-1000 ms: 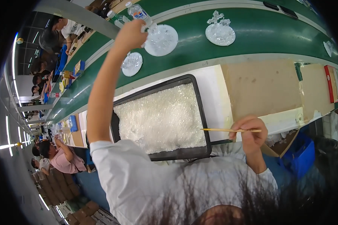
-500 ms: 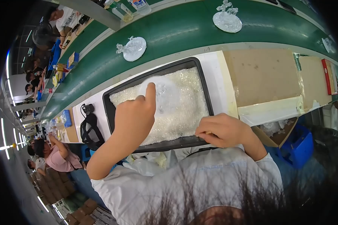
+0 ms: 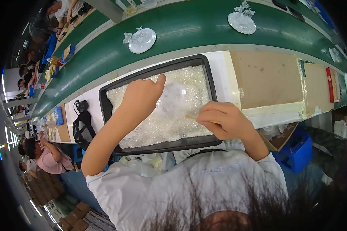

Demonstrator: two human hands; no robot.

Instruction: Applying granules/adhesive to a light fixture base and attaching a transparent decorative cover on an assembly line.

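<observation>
A black tray (image 3: 103, 104) full of glittering clear beads (image 3: 162, 129) lies before me. Over the beads, a see-through round piece (image 3: 173, 96) with blurred details is tilted beside my left hand (image 3: 143, 96). That hand's index finger points up and away while the others curl in at the piece's edge; their tips are hidden beneath the hand. At the tray's right side, my right hand (image 3: 221, 118) pinches a thin yellowish stick (image 3: 190, 116), whose tip points left toward the clear piece.
Two clear discs with small figures, one left (image 3: 142, 41) and one right (image 3: 241, 24), sit on a green belt (image 3: 189, 27). Black straps (image 3: 83, 129) lie left of the tray, a brown board (image 3: 270, 79) to its right. A blue stool (image 3: 297, 152) stands lower right; other people work at far left.
My right hand has moved up and inward from the tray's near edge, and its stick now shows. My left hand and the clear piece have shifted slightly right over the beads.
</observation>
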